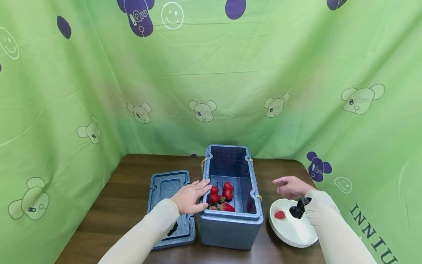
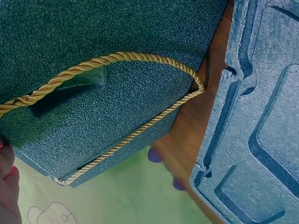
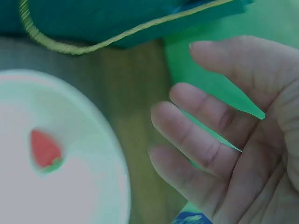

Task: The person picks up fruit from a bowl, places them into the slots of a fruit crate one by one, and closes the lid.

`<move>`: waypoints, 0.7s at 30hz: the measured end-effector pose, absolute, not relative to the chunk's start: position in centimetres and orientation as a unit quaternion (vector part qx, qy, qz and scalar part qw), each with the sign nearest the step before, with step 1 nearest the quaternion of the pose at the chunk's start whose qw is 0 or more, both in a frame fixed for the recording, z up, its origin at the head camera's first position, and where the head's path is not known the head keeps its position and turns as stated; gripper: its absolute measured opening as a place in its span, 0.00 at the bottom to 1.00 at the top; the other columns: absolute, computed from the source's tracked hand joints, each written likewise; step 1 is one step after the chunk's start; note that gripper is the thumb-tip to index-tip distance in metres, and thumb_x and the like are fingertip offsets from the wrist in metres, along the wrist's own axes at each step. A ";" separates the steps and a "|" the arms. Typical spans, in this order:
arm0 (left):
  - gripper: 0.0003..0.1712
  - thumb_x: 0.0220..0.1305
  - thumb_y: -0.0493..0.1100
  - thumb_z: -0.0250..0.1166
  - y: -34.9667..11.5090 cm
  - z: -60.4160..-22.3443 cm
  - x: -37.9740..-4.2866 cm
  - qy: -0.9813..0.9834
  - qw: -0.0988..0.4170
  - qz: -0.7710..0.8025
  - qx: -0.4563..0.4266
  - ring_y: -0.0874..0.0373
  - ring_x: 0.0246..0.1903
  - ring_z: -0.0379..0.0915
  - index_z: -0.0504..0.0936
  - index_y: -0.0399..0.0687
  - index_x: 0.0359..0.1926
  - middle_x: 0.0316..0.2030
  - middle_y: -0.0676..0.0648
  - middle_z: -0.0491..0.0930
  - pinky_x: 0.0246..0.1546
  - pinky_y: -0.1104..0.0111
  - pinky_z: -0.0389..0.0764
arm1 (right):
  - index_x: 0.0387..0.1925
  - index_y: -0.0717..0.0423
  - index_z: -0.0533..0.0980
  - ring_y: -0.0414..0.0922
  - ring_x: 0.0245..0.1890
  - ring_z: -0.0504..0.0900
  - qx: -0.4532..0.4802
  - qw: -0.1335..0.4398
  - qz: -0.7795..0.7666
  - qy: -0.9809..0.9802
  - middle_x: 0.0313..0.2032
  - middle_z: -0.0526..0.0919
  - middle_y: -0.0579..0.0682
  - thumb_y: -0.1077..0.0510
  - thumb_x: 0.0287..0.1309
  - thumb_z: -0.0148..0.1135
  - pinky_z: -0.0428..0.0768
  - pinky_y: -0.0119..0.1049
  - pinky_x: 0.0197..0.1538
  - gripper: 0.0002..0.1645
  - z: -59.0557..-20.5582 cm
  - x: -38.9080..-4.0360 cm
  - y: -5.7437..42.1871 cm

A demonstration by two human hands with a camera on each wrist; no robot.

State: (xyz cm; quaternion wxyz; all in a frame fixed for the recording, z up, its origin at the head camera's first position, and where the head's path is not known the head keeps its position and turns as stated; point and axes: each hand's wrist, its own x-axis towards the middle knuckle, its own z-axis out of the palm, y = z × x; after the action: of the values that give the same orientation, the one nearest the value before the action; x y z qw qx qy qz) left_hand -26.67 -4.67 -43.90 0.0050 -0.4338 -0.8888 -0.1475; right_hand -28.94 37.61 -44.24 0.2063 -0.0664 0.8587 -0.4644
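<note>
A blue-grey foam box (image 1: 230, 233) stands lidless in the middle of the table, several red strawberries (image 1: 227, 194) lying on its floor. My left hand (image 1: 192, 198) rests on the box's left rim, fingers spread. In the left wrist view a twisted gold cord (image 2: 126, 56) runs along the box's side, and only a bit of the hand shows at the left edge. Over the far side of a white plate (image 1: 296, 227) my right hand (image 1: 291, 187) hovers, holding nothing, its fingers loosely bent. One strawberry (image 3: 45, 148) lies on that plate.
The box's lid (image 1: 171, 183) lies flat on the table left of the box. More than one white plate seems stacked at the right. Green patterned cloth (image 1: 204, 73) hangs behind and on both sides of the brown wooden table (image 1: 108, 209).
</note>
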 end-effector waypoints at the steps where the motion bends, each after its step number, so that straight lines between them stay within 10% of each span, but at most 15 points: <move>1: 0.36 0.64 0.53 0.53 -4.7 -43.9 -26.7 -0.890 0.007 -0.145 -0.433 0.49 0.68 0.56 0.65 0.40 0.69 0.69 0.41 0.61 0.67 0.59 0.56 | 0.61 0.77 0.60 0.41 0.26 0.78 -0.064 0.201 -0.456 0.864 0.33 0.82 0.52 0.67 0.52 0.58 0.77 0.34 0.28 0.35 -44.8 -28.7 37.8; 6: 0.36 0.63 0.55 0.51 -4.8 -44.1 -26.6 -0.890 0.014 -0.147 -0.431 0.50 0.68 0.57 0.65 0.40 0.69 0.69 0.41 0.61 0.67 0.59 0.56 | 0.59 0.79 0.61 0.53 0.36 0.81 -0.029 0.177 -0.443 0.878 0.39 0.82 0.64 0.67 0.53 0.57 0.80 0.49 0.38 0.33 -48.1 -26.9 38.4; 21: 0.36 0.63 0.54 0.51 -4.6 -44.1 -26.8 -0.890 0.016 -0.145 -0.433 0.49 0.68 0.57 0.66 0.39 0.68 0.69 0.42 0.62 0.68 0.59 0.55 | 0.61 0.78 0.61 0.50 0.34 0.79 0.034 0.141 -0.454 0.879 0.47 0.76 0.71 0.68 0.46 0.58 0.77 0.46 0.33 0.38 -54.9 -24.4 38.0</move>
State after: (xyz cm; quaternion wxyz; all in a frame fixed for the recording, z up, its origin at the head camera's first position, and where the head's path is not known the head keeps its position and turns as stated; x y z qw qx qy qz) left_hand -26.76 -4.65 -44.07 0.0161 -0.4326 -0.8897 -0.1448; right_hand -24.41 37.98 -54.88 0.1414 0.0336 0.8790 -0.4541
